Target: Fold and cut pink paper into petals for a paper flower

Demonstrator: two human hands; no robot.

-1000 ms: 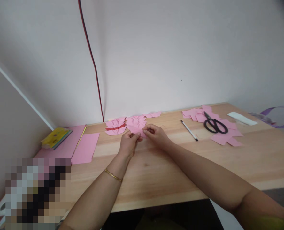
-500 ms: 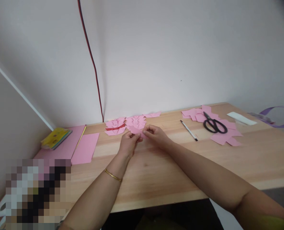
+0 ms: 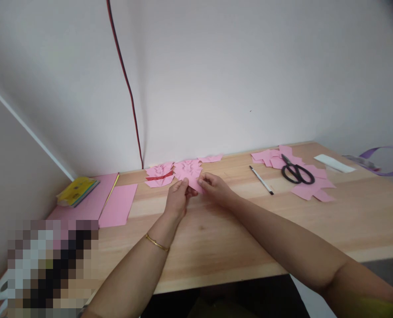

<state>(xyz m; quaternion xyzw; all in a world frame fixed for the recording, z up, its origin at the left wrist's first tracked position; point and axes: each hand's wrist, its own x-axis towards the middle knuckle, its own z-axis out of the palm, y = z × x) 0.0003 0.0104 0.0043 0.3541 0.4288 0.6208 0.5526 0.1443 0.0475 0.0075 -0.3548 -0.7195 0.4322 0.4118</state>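
A small pink paper piece (image 3: 195, 184) is pinched between my two hands over the middle of the table. My left hand (image 3: 178, 196) is closed on its left side, thumb on top. From the right, my right hand (image 3: 214, 187) grips the other edge between thumb and fingers. Part of the paper is hidden by the fingers. Just beyond my hands lie folded pink paper pieces (image 3: 186, 168) in a row. To their left is another folded group (image 3: 161, 181) with a red strip across it.
On the right lie black-handled scissors (image 3: 297, 173) on pink paper cutouts (image 3: 312, 187), a white pen (image 3: 261, 180) and a white strip (image 3: 334, 163). At left are pink sheets (image 3: 118, 205), a thin yellow stick (image 3: 110, 194) and a yellow packet (image 3: 77, 191). The wall borders the table's back.
My left thumb has shifted up and left along the pink paper piece, and more of the paper now shows between my hands. The right hand has barely moved.
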